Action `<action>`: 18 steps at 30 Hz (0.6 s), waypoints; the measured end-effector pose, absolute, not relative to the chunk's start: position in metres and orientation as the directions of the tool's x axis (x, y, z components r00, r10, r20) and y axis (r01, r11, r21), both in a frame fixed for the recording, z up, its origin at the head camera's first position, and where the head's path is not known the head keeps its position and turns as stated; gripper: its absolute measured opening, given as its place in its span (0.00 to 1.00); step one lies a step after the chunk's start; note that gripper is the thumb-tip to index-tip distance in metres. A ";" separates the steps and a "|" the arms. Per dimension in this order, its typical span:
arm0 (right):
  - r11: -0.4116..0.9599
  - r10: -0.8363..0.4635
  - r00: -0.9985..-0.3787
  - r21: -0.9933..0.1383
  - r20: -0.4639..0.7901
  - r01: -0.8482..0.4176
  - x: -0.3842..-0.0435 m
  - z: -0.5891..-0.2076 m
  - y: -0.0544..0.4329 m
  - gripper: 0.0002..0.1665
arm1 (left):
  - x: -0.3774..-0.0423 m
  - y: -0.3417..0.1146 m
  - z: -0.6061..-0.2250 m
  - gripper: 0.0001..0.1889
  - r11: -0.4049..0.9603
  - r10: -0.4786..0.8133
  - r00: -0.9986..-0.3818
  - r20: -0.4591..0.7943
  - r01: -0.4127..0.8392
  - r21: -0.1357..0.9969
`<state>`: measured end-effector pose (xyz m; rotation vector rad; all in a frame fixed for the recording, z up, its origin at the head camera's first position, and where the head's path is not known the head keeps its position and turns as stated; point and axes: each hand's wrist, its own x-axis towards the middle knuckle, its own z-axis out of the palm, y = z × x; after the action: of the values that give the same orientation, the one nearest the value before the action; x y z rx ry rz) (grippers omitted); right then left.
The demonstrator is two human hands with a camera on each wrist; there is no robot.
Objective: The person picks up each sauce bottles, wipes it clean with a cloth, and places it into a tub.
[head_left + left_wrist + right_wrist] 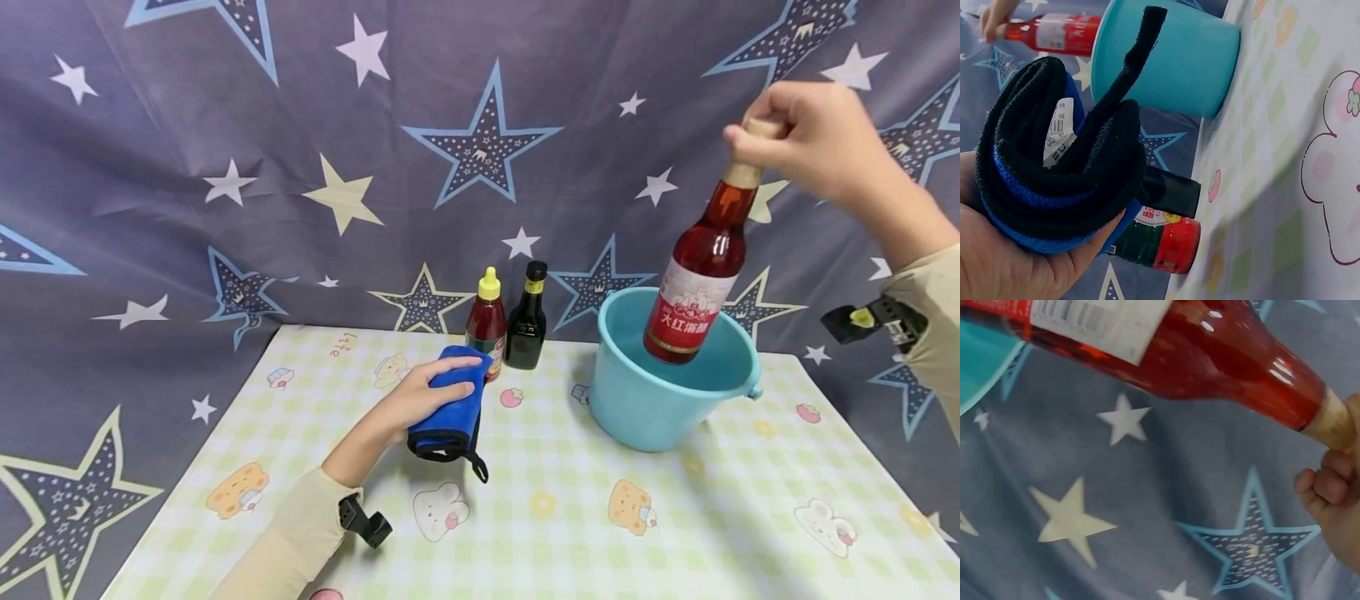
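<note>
My right hand grips the neck of a bottle of red vinegar by its gold cap. The bottle hangs tilted, its base over the opening of a light blue bucket. In the right wrist view the red bottle slants across the top, with the fingers curled at the cap. My left hand holds a rolled blue towel with black edging and a loop, above the table. The left wrist view shows the towel's rolled end with a white label inside.
Behind the towel stand a red sauce bottle with a yellow cap and a dark sauce bottle with a black cap. The checked tablecloth has cartoon prints. A grey star-patterned curtain hangs behind the table.
</note>
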<state>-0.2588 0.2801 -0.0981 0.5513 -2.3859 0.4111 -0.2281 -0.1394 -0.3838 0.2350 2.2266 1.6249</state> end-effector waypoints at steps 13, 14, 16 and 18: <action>0.897 -0.380 -0.845 -0.074 0.375 -0.436 -0.292 -0.151 0.286 0.13 | -0.236 -0.144 -0.385 0.23 0.320 0.341 -0.915 -0.216 -0.103 0.942; 0.897 -0.385 -0.850 -0.071 0.360 -0.436 -0.294 -0.154 0.286 0.13 | -0.237 -0.144 -0.384 0.23 0.317 0.342 -0.915 -0.214 -0.102 0.943; 0.894 -0.397 -0.854 -0.068 0.336 -0.442 -0.297 -0.159 0.287 0.13 | -0.239 -0.143 -0.383 0.23 0.311 0.342 -0.916 -0.211 -0.101 0.945; 0.890 -0.411 -0.852 -0.062 0.324 -0.452 -0.298 -0.164 0.289 0.12 | -0.241 -0.142 -0.382 0.23 0.294 0.348 -0.914 -0.209 -0.105 0.950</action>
<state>-0.2984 0.2895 -0.1642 0.6446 -2.7532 0.1957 -0.2408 -0.1418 -0.3824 0.2178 2.1923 1.6537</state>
